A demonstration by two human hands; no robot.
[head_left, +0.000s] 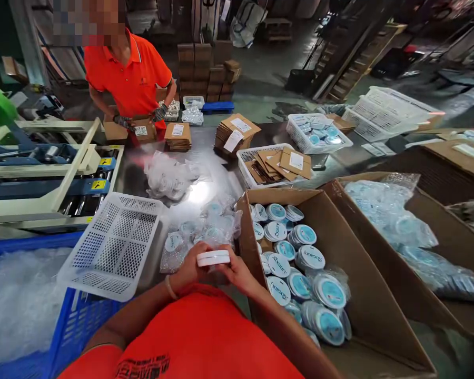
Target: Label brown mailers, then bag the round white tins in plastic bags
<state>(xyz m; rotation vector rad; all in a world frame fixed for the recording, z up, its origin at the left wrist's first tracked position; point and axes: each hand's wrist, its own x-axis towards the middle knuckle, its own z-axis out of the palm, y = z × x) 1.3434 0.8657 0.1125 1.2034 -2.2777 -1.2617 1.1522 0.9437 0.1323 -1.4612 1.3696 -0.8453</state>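
Head view: left hand (190, 267) and right hand (237, 269) part-curled, pinching white round container (213, 257) between them above bubble-wrapped containers (213, 226); loosened fingertips could drop it.

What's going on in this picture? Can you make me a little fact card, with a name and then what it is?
Left hand: the left hand holds one side of a white round case
Right hand: the right hand holds its other side
Near the hands: clear plastic packs
On the right: an open cardboard box with many round cases inside
On the left: a white basket
Across the table: a person in orange, wearing gloves
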